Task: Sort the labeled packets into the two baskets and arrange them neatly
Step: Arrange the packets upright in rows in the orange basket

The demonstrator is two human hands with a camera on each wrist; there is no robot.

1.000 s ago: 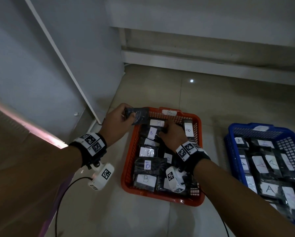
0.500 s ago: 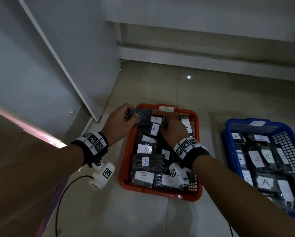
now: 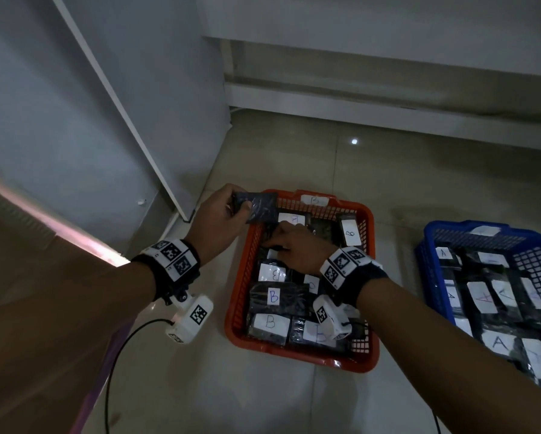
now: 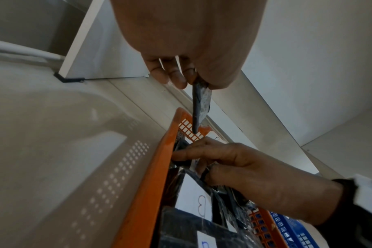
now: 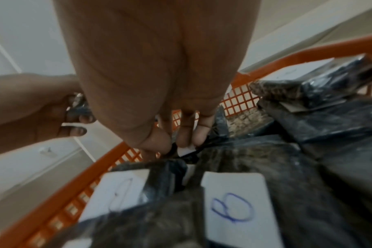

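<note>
An orange basket (image 3: 240, 286) on the floor holds several black packets with white "B" labels (image 3: 274, 296). My left hand (image 3: 219, 216) pinches a dark packet (image 3: 259, 206) and holds it just above the basket's far-left corner; the left wrist view shows this packet (image 4: 200, 104) edge-on over the orange rim (image 4: 151, 176). Inside the basket, near its far-left part, my right hand (image 3: 297, 249) has thumb and fingertips (image 5: 182, 141) pinching the edge of a black packet (image 5: 189, 153) that lies there. A blue basket (image 3: 427, 270) at the right holds "A" packets (image 3: 499, 343).
A white cabinet panel (image 3: 131, 120) stands close to the left of the orange basket. A white baseboard ledge (image 3: 388, 104) runs along the back. Bare tiled floor (image 3: 294, 151) lies beyond and in front of both baskets. A black cable (image 3: 112, 355) hangs from my left wrist.
My right hand has moved from the far middle of the orange basket toward its left side and now pinches a packet there. My left hand still holds its packet at the far-left corner.
</note>
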